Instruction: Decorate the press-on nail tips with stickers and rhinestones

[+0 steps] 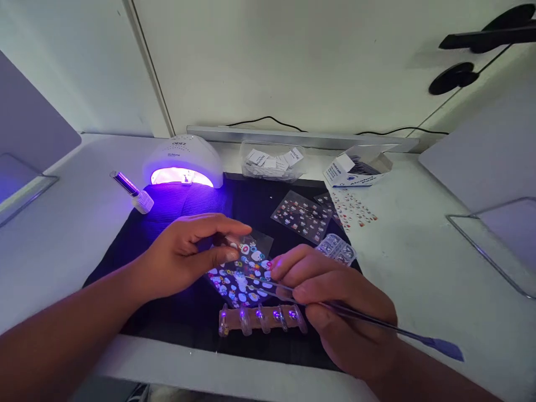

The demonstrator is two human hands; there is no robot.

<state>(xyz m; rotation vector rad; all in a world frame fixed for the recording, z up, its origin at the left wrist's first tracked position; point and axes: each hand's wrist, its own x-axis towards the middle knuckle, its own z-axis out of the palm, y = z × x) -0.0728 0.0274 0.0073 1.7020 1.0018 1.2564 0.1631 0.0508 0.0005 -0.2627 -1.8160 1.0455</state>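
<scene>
In the head view, the right hand (347,304) is grasping slim metal tweezers (444,347), their two prongs standing slightly apart and their tips reaching over the sticker sheet (238,293). The left hand (180,259) is hovering at the sheet's upper left, thumb and forefinger bending toward each other; whether this grip is pinching the sheet, I cannot tell.

The sheet is lying on a black mat (167,318) on the desk (419,268), between the hands. It is looking clear, crowded with small rounded cartoon shapes, mostly white with touches of pink, yellow and blue, and its whites are glowing bluish-violet. Just below it, a brownish strip (253,319) is carrying five curved, glassy pieces, each catching a purple glint. Behind the left hand, a white lamp (184,159) is shining violet, with a bottle (143,202) standing beside it.
</scene>
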